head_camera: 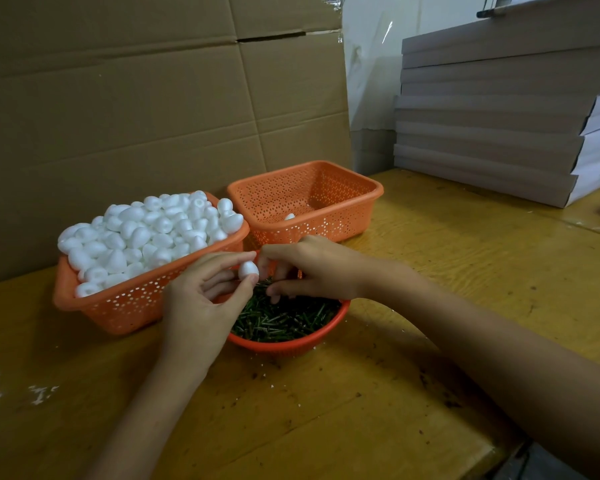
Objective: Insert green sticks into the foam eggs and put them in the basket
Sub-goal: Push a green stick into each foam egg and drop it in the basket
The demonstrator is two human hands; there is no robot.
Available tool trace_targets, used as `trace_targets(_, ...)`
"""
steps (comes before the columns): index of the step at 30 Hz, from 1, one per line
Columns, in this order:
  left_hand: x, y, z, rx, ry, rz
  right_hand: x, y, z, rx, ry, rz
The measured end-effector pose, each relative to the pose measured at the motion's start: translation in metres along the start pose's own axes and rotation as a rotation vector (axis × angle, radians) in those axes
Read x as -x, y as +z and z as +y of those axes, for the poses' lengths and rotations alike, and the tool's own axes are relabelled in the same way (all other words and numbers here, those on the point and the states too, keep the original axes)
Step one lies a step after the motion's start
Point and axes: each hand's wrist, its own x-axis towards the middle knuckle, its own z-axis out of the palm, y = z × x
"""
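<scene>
Basket of eggs [146,237] left, second basket [347,174] right, bowl of sticks [288,320] in front

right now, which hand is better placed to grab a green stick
The right hand: it hangs directly over the green sticks, while the left hand pinches a foam egg.

What the right hand [302,268] pinches is unclear; basket wall [291,233] half-hides an egg [289,216].

The left hand [201,299] and right hand [312,271] are bare, with slim fingers [222,263] and short-trimmed nails. Back from the fingers, both wrists and forearms are uncovered right to the frame's edge. Far behind the right fingers, a grey patch [534,459] may be clothing.
</scene>
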Motion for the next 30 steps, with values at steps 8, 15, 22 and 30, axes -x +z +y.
trace_targets(8,0.0000,-0.0001,0.0011,0.004,-0.004,-0.004,-0.0002,0.0007,-0.0004,-0.003,-0.006,0.006)
trace_targets(15,0.0007,-0.0004,0.0035,0.014,-0.002,0.001,-0.0006,0.0024,0.0018,-0.016,-0.019,0.014)
trace_targets(22,0.0003,-0.0017,0.0050,-0.053,0.040,0.016,-0.0009,0.0018,0.0028,-0.023,-0.016,0.006)
trace_targets(30,0.0020,0.0000,0.0095,-0.083,0.082,0.038,-0.0011,0.0022,0.0044,-0.034,-0.018,0.006)
